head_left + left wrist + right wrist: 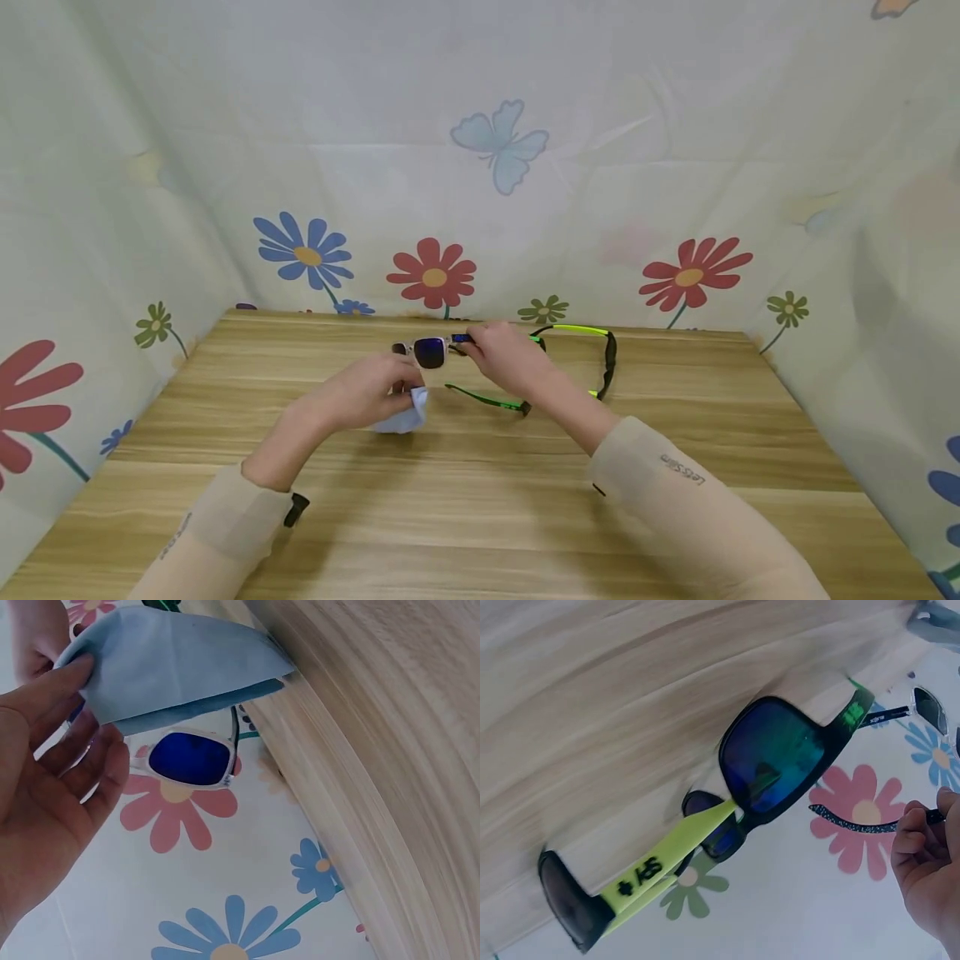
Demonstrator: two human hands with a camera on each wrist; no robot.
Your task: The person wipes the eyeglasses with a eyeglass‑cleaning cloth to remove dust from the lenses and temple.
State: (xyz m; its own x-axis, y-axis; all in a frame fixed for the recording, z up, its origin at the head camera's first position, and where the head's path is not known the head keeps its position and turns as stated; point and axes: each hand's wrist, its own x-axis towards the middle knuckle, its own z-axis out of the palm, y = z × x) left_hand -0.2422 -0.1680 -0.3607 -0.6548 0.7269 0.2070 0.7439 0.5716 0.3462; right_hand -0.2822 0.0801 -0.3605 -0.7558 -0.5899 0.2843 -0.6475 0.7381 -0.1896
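My right hand pinches one temple arm of a pair of sunglasses with a clear frame and dark blue lenses, above the back of the table. A light blue cloth hangs from my left hand, gripped between thumb and fingers beside the left lens. In the left wrist view the cloth drapes forward from the thumb, and one blue lens shows below it. The right wrist view shows the dark speckled temple arm reaching out of my right hand.
Black sunglasses with green temple arms lie on the wooden table, partly behind my right hand. To their right are black sunglasses with neon yellow arms. A flowered curtain stands around the table's back and sides.
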